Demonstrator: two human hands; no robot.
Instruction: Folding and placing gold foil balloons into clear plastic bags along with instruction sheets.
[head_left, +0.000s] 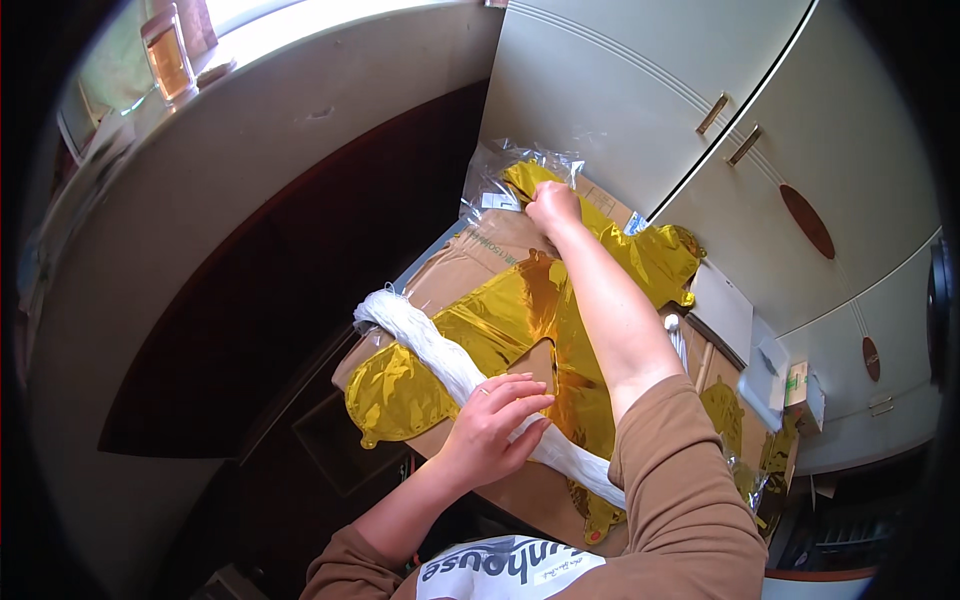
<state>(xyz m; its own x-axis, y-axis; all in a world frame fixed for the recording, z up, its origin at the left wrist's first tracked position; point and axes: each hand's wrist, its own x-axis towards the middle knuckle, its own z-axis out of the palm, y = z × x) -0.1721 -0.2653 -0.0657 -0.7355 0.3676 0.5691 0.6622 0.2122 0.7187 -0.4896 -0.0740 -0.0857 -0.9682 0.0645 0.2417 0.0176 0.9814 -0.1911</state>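
A flat, uninflated gold foil balloon [500,305] lies across the cardboard, its shiny sheets spread from the near left to the far right. My right hand [553,208] reaches to the far end, fingers closed on a piece of gold foil beside a clear plastic bag [480,175]. A thick hank of white string [425,335] runs diagonally over the near part of the foil. Over its middle is my left hand [497,425], fingers loosely stretched and slightly bent; whether it presses on the string I cannot tell. My right forearm covers part of the foil.
Underneath is brown cardboard [440,285]. Pale cabinet doors [620,90] rise behind on the right. A white flat box [720,310], clear containers [765,385] and more gold foil [722,412] sit at the right. A glass of amber liquid [168,55] stands on the sill.
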